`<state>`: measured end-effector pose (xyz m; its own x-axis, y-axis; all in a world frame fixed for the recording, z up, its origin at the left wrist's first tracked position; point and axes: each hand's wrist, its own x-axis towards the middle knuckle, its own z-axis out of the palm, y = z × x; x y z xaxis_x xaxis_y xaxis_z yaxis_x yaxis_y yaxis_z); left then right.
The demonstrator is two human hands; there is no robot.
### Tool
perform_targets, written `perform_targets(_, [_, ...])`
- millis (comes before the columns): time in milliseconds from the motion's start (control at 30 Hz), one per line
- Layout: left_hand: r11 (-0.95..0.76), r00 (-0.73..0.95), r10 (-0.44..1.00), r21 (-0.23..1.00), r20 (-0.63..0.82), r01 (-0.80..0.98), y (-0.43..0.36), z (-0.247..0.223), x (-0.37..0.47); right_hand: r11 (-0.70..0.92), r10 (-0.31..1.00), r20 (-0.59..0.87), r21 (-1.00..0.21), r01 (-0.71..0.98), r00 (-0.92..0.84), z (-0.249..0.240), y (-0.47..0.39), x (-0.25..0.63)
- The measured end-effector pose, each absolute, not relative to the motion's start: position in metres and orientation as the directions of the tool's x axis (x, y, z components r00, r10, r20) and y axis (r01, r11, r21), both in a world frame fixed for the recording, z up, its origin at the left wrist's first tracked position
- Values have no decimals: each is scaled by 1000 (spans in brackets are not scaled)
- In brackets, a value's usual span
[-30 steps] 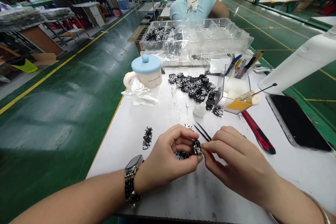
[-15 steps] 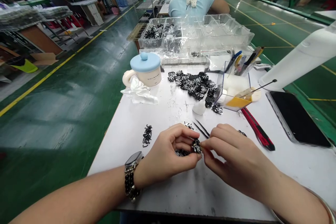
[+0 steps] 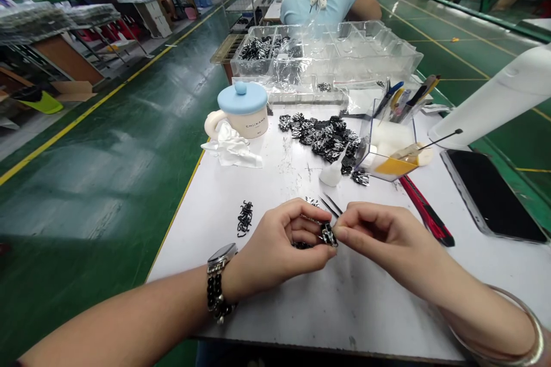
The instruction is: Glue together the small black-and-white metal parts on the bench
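Between the thumb and fingers of my left hand [image 3: 279, 243] is a small black part with shiny metal pieces [image 3: 329, 235], held just above the table. My right hand [image 3: 387, 232] has its thumb and forefinger pinched together at the part's right edge; whatever lies between those fingertips is too small to make out. Dark tweezers [image 3: 331, 205] lie just beyond the hands. Small shiny pieces [image 3: 312, 202] show behind my left fingers, which partly hide more dark pieces below. To the left lies a little heap of thin black hooked pieces [image 3: 245, 219].
A heap of black-and-silver parts [image 3: 329, 137] lies beyond a white nozzle bottle [image 3: 333, 173]. Left stands a lidded mug [image 3: 247, 114] beside crumpled tissue [image 3: 235, 146]. Right are a clear pen holder [image 3: 390, 152], red cutter [image 3: 426, 212] and phone [image 3: 493, 195]. Clear compartment trays [image 3: 344, 57] stand behind.
My right fingers have shifted up along the part's right edge, and the hand has turned, its other fingers curling in. The part is tilted slightly differently in my left hand. The view has shifted slightly.
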<state>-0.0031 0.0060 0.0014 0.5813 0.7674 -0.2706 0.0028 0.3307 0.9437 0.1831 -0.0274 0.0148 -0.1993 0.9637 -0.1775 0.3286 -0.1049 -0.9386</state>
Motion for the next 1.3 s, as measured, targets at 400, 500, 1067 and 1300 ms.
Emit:
perform_targets(400, [406, 553, 757, 914, -348, 20, 8, 2, -4, -332, 918, -307, -941, -64, -252, 2, -19, 183])
perform_targets(500, [393, 543, 765, 919, -346, 31, 8, 2, -4, -341, 918, -309, -935, -96, -248, -1, -19, 182])
perform_targets(1067, [445, 512, 763, 895, -395, 26, 13, 7, -4, -280, 948, -254, -952, -123, -194, -6, -21, 175])
perform_targets(1300, [466, 491, 767, 885, -413, 17, 14, 7, -5, -228, 964, -225, -974, 1, -140, -1, -24, 174])
